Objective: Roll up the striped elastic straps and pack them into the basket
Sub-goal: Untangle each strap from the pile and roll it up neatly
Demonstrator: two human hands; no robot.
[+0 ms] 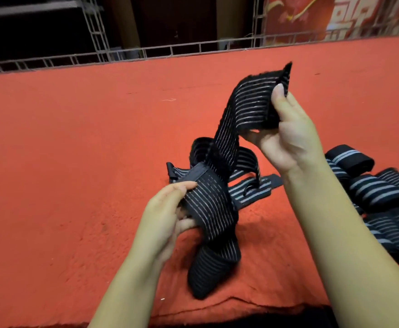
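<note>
A long black elastic strap with thin white stripes (224,147) hangs in the air between both hands, above the red cloth. My right hand (286,136) pinches its upper end, thumb on the striped face. My left hand (167,209) grips the strap lower down, near a grey end patch, and a loop of it droops to the cloth below. More loose striped straps (248,188) lie flat behind it. A pile of further straps (383,202), some looking rolled, sits at the right. No basket is in view.
The red cloth (75,150) covers a wide work surface with bare room at the left and far side. A metal truss frame (146,52) runs along the far edge. A red and white banner (350,15) hangs at the back right.
</note>
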